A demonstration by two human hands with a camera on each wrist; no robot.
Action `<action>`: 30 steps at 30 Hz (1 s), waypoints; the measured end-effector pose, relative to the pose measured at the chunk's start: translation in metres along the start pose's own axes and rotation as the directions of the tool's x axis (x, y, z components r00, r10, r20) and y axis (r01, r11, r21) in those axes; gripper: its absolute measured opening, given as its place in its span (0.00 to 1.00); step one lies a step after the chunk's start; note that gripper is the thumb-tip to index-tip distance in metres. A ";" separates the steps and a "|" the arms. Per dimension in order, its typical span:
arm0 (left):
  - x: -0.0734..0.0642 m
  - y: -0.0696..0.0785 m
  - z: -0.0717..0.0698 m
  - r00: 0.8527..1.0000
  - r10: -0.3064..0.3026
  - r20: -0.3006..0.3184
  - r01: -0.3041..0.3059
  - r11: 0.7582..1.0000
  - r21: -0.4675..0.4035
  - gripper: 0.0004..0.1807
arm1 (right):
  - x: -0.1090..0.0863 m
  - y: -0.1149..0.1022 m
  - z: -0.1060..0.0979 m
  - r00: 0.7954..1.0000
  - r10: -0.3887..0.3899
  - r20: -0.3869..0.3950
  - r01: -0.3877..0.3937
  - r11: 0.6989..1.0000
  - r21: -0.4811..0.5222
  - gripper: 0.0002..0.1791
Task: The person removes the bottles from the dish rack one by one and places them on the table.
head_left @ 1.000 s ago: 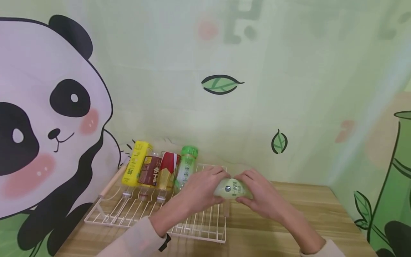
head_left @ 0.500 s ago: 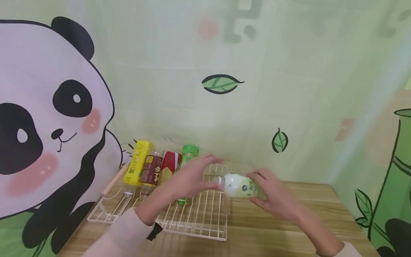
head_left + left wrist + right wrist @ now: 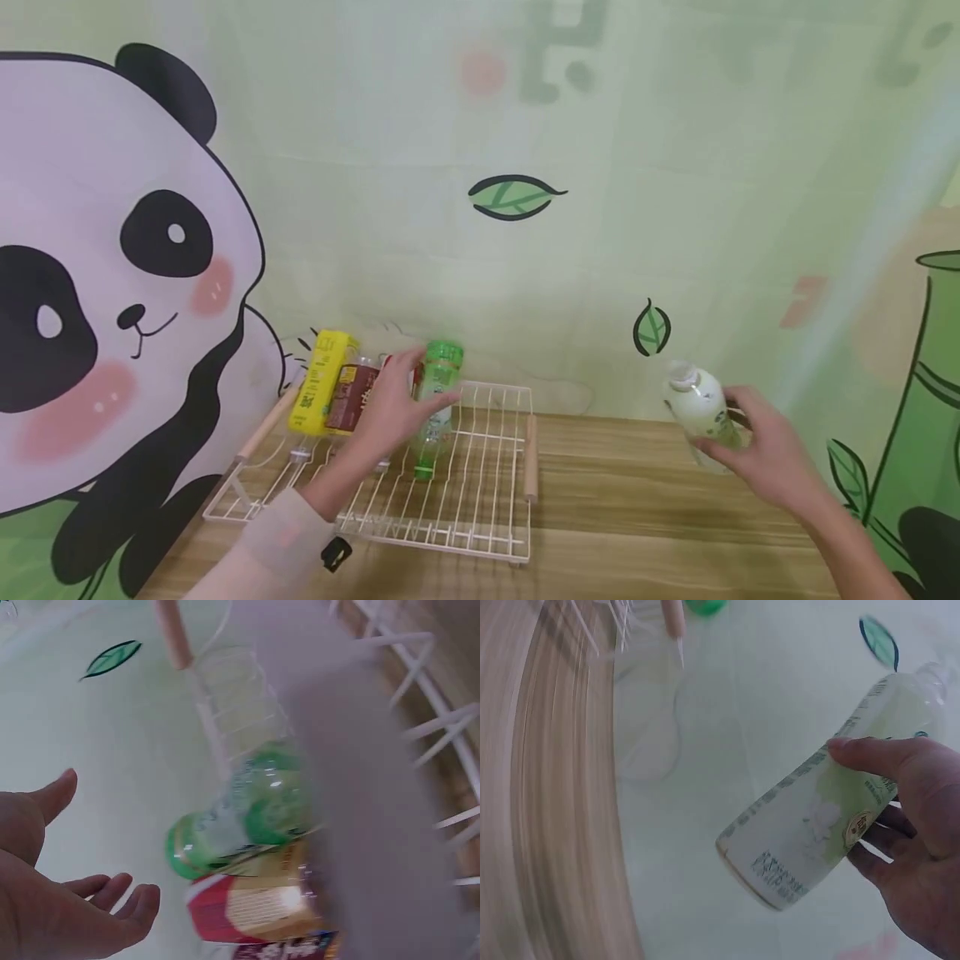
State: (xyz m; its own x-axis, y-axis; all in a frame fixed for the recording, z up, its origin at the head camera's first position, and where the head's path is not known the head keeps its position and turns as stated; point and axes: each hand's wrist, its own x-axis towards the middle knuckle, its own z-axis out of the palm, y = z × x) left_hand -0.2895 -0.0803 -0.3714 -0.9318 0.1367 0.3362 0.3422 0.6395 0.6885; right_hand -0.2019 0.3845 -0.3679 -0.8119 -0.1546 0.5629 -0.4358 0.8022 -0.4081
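Right hand [image 3: 772, 462] grips a pale bottle [image 3: 701, 410], thumb and fingers curled round its body, held off to the right above the table [image 3: 637, 500], well apart from the rack [image 3: 480, 500]; bottle tilted, cap end up and to the left in the head view. In the right wrist view the same bottle [image 3: 817, 817] shows its label, print too small to read, and its neck end is blurred. Left hand [image 3: 393, 412] is over the rack's back row, fingers loosely spread, at the green bottle [image 3: 437, 392]; from the head view contact cannot be told. Left wrist view shows the left hand [image 3: 52, 900] open, fingers apart, near the green bottle [image 3: 240, 814] but not touching it. A grey blur covers much of the right side of that view, hiding part of the rack [image 3: 442, 712]. 4 containers lie in the rack's back row: yellow one [image 3: 322, 381], brown one [image 3: 352, 396], red one mostly hidden behind the left hand, and the green bottle. Sleeve [image 3: 277, 542] cut off at the bottom edge.
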 end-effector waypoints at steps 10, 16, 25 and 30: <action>0.002 -0.027 0.029 0.992 -0.121 0.043 0.119 0.992 0.051 0.54 | -0.029 0.072 -0.020 0.920 0.391 0.020 -0.391 0.918 0.067 0.45; 0.006 -0.023 0.036 0.989 -0.148 0.027 0.145 0.985 0.094 0.57 | -0.046 0.107 -0.019 0.875 0.484 -0.029 -0.477 0.870 0.121 0.43; 0.009 -0.021 0.041 0.980 -0.177 0.088 0.177 0.984 0.002 0.56 | -0.065 0.147 -0.010 0.836 0.542 -0.079 -0.539 0.840 0.063 0.40; 0.010 -0.021 0.044 0.980 -0.172 0.101 0.172 0.985 0.009 0.60 | -0.067 0.155 -0.006 0.808 0.586 -0.064 -0.581 0.810 0.080 0.44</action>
State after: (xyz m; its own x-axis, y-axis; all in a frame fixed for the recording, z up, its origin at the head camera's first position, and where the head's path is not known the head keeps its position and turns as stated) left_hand -0.3119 -0.0594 -0.4108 -0.9841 0.1004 0.1466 0.1761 0.6605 0.7299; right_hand -0.2125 0.5221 -0.4648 -0.8865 0.3821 0.2611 0.0884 0.6936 -0.7149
